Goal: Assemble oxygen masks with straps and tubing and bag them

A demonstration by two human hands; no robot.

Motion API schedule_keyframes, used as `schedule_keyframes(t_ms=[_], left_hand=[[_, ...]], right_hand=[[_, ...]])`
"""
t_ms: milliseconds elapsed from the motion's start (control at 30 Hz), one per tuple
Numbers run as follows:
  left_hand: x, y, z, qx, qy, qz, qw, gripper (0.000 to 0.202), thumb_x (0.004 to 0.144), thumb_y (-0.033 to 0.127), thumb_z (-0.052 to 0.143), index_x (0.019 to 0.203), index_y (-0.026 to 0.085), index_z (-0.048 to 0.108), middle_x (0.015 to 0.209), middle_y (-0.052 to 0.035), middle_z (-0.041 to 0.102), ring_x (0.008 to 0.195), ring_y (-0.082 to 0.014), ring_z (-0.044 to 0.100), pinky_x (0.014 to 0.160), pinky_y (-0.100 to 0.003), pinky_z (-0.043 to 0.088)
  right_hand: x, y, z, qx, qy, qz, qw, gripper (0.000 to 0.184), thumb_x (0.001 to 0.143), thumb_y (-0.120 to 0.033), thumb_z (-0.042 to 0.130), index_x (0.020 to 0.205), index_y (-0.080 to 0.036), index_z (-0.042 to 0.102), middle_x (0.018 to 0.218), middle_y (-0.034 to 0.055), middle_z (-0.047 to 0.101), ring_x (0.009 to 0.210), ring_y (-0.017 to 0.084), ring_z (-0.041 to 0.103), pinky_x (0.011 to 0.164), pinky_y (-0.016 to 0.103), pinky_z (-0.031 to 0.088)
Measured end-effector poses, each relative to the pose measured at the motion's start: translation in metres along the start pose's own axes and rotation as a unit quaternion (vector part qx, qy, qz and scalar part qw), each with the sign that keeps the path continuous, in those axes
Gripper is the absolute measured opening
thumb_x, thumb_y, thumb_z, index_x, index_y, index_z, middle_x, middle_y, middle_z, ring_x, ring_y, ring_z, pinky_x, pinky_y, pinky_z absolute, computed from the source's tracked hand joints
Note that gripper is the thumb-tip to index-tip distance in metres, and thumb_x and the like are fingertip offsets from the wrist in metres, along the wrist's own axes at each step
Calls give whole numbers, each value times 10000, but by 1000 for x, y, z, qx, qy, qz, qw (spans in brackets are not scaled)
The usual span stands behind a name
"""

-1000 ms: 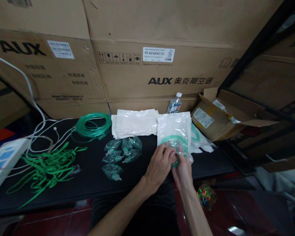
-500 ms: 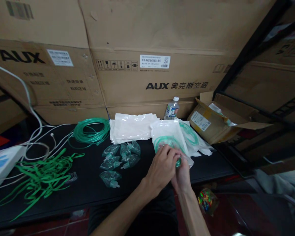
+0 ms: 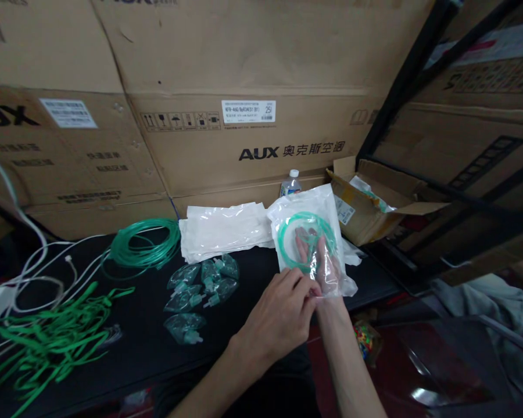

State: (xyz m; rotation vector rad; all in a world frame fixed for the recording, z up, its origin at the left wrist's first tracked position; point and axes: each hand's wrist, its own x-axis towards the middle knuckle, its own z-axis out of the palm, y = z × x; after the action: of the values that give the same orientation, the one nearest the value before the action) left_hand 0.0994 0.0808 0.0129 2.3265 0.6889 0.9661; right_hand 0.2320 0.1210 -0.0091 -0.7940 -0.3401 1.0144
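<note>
A clear plastic bag (image 3: 307, 206) stands tilted over the black table (image 3: 253, 273), with a coil of green tubing (image 3: 287, 229) inside it. My right hand (image 3: 325, 273) is pushed into the bag through its lower opening, fingers stretched out against the coil and what looks like a clear mask. My left hand (image 3: 279, 316) pinches the edge of the bag's opening, just left of my right wrist.
Several clear masks with green ports (image 3: 200, 281) lie left of my hands. A loose green tubing coil (image 3: 142, 247), green straps (image 3: 47, 342), white cables (image 3: 47, 261), a stack of empty bags (image 3: 224, 229), a water bottle (image 3: 290, 183) and an open carton (image 3: 375, 203) surround them. Large cartons form a wall behind.
The bag has been lifted and tipped up off the pile. My right hand has gone from the bag's mouth deep into it. The view has swung to the right.
</note>
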Motion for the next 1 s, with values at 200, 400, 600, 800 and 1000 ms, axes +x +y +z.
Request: schedule_keyframes(t_ms=[200,400,600,800,1000], left_hand=[[1,-18,12,-273,384,-308,827,457,842,460,808,1164,235,574,1260,-107,634,1126,-257,651,976,-421,534],[22,-21,26,-570,263,-305,716,539,866,523,782,1248,153,692,1289,-151,739,1231,-325,681,1078,-437,514],[6,-22,44,-564,269,-315,714,533,846,462,826,1279,173,715,1341,-133,732,1317,-336,636,1155,-454,449],[3,-29,43,-556,299,-324,704,619,828,424,845,1364,189,643,1356,-131,721,1286,-316,661,1124,-445,487],[10,-34,45,-525,347,-357,690,621,772,316,882,1327,181,639,1244,-122,762,1133,-299,737,1017,-436,559]], right_hand=[[-22,-17,-4,-1,-32,56,998,318,897,-455,756,1124,-233,752,1198,88,795,1222,298,719,1051,487,590],[-39,-10,-6,-71,-43,80,993,399,797,-418,859,1127,-212,768,1129,117,826,1168,339,747,1000,520,614],[-30,6,-12,-177,19,-8,984,617,690,-395,937,1235,-196,727,1088,101,832,996,308,800,975,497,612],[-31,6,-29,-300,12,-16,954,508,521,-376,995,955,-177,821,872,83,835,861,321,795,839,456,634],[-59,-5,-34,-355,-40,8,934,514,561,-422,972,993,-185,827,959,84,829,955,305,763,929,445,595]])
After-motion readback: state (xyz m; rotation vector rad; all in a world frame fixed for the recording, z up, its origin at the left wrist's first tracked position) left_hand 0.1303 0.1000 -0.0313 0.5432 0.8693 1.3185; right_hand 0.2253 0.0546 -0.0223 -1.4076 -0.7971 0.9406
